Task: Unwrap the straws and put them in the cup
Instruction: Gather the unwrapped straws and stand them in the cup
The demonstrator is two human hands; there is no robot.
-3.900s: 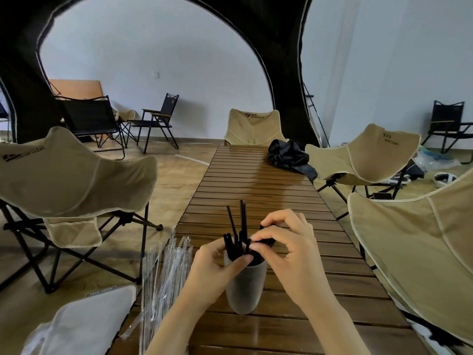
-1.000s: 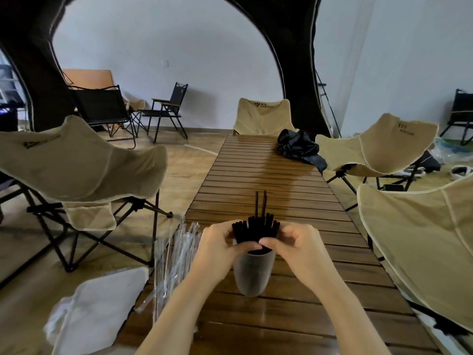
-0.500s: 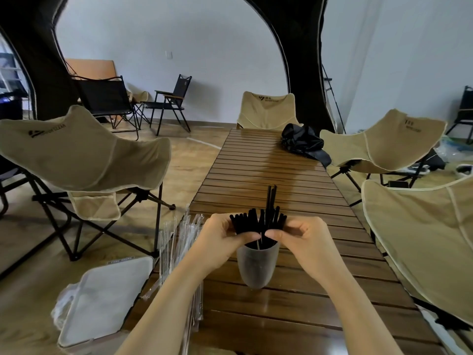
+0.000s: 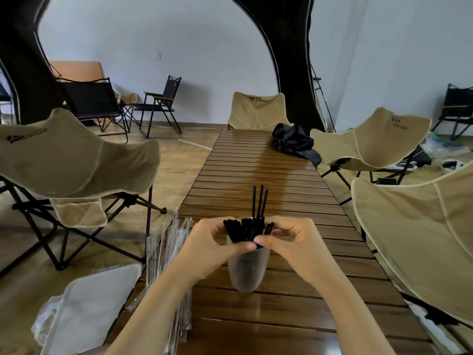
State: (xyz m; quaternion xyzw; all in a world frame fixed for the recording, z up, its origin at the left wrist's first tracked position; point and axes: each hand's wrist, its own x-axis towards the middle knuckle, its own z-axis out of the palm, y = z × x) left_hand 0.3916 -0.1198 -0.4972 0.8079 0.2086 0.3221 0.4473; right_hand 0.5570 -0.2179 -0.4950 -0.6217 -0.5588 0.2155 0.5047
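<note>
On the wooden worktop (image 4: pixel 256 172), close to the person, stands a see-through cup (image 4: pixel 247 272). It holds a big bunch of black straws (image 4: pixel 242 231). They stand up with their tops poking out over the rim. Three of the straws stick up much higher than the others. The left hand (image 4: pixel 210 243) holds the bunch from the left side. Its fingers (image 4: pixel 217 224) and thumb are curled round the straws just above the cup. The right hand (image 4: pixel 294 239) does the same from the right side, with its thumb and fingers (image 4: pixel 282 226) pinching the straws.

Just beside the cup, on the left edge of the worktop, lies a pile of long clear wrappers (image 4: pixel 170 252). It is hard to tell if any have straws inside. Down on the floor by that edge sits a white box (image 4: pixel 89 303) with a flat lid. What is in it is hidden. A crumpled black bag (image 4: pixel 291 140) lies at the far right of the worktop.

Tan folding chairs stand round the worktop. The chair on the left (image 4: pixel 76 160) has dark letters that end in "CLEAR", next to a small dark logo. The chair at the far end (image 4: pixel 256 108) has a logo too, with tiny words under it that are too small to read.
</note>
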